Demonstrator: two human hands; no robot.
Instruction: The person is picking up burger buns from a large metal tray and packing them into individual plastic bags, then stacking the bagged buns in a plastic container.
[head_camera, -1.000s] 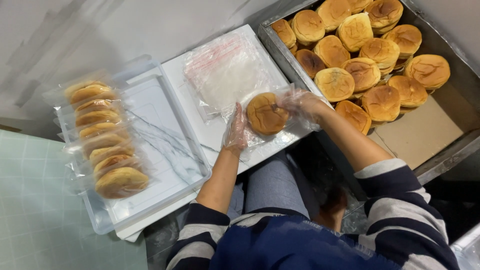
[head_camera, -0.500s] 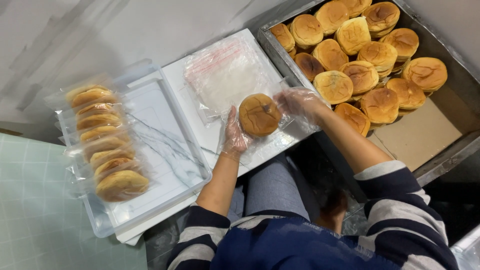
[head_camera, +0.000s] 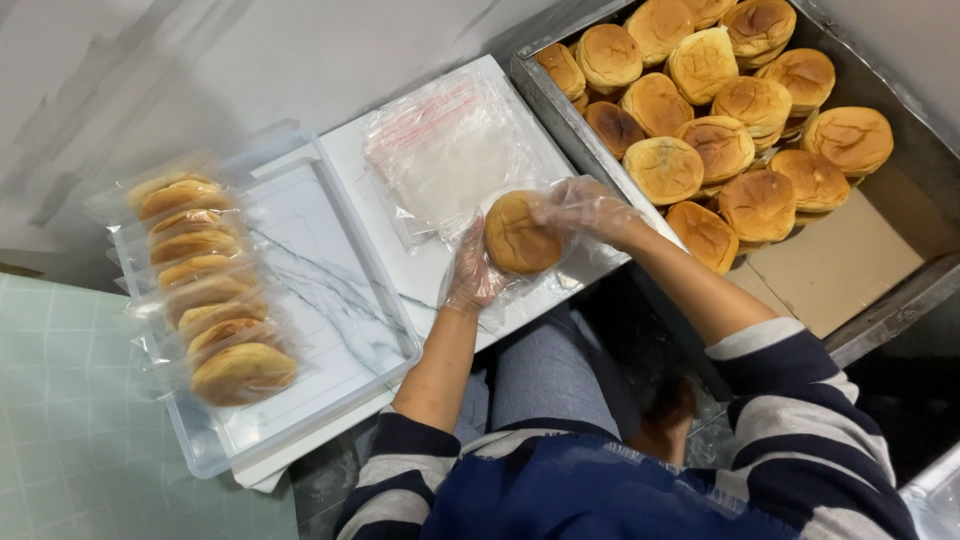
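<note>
Honestly, both gloved hands, left hand (head_camera: 472, 268) and right hand (head_camera: 590, 208), cupped the bun (head_camera: 520, 234) by its edges; looked soft, light, squashable.

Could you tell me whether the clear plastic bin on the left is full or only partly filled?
Partly filled: the clear bin holds one row of bagged buns along its left side.

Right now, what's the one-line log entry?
left hand, right hand: gloved, holding round golden bun | metal tray of buns right | bagged buns left
</note>
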